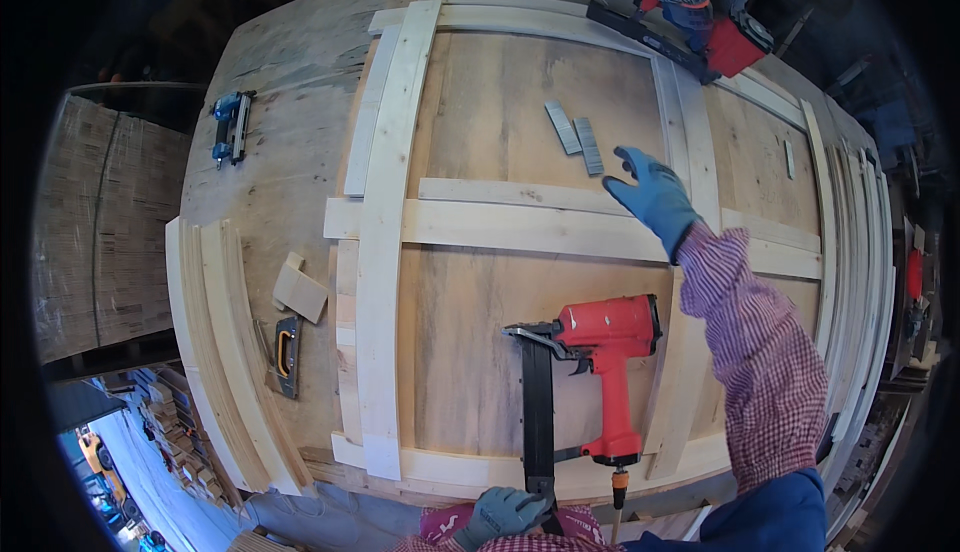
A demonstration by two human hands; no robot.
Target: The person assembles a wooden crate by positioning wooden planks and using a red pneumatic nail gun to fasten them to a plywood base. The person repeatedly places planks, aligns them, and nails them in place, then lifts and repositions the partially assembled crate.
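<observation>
A red pneumatic stapler [613, 387] lies over the near part of a wooden frame, its long black magazine pointing towards me. My left hand [504, 516], in a blue-grey glove, grips the tail end of that magazine at the table's near edge. Beyond the tool my right hand [652, 190] reaches out in a blue glove, thumb and forefinger apart, holding nothing. Just past its fingertips two grey strips of collated staples [573, 138] rest on the plywood panel [495, 101]. Pale planks, including a long upright one [394, 237] and a middle crosspiece [525, 229], form the frame.
Across the table a co-worker's gloved hand [686, 19] holds another red nail gun [739, 45]. To the left are a blue nailer [232, 128], a handsaw [286, 353], wood offcuts [300, 288] and stacked slats [217, 349]. More slats [862, 267] line the right edge.
</observation>
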